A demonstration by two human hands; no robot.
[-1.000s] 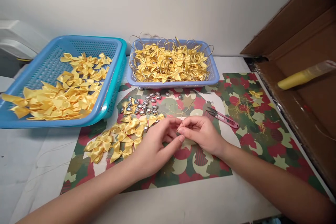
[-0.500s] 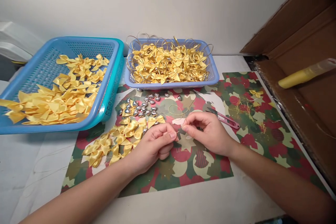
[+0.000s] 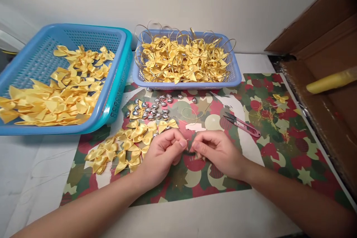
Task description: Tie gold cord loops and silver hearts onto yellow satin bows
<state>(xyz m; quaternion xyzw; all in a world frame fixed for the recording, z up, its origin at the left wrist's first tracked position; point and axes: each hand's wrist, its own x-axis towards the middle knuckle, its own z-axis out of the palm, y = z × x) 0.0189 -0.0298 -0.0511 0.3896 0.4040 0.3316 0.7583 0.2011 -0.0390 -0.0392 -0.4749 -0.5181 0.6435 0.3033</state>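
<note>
My left hand [image 3: 167,150] is closed in a pinch, and a short bit of thin gold thread [image 3: 187,140] shows at its thumb tip. Just to the right, my right hand [image 3: 216,152] also pinches, thumb against forefinger; what lies between those fingertips is too small to make out. A narrow gap separates the hands over the patterned sheet [image 3: 192,182]. Beyond them a loop of gold thread [image 3: 189,109] lies on the sheet. Yellow satin bows [image 3: 138,130] are piled beside my left hand, with several silver bells [image 3: 160,106] behind. Pink thread snips [image 3: 244,124] rest beyond my right hand.
A blue basket [image 3: 102,113] of yellow bows stands at the left, nested in a teal one [image 3: 122,78]. Behind the bells, a smaller basket [image 3: 186,84] holds bows with gold wire loops. Thread scraps [image 3: 266,113] lie at right, near a cardboard wall [image 3: 320,26].
My right hand has moved slightly down, and its fingertips have tipped lower beside the left. My left hand keeps its pinch. The whole view has shifted a little.
</note>
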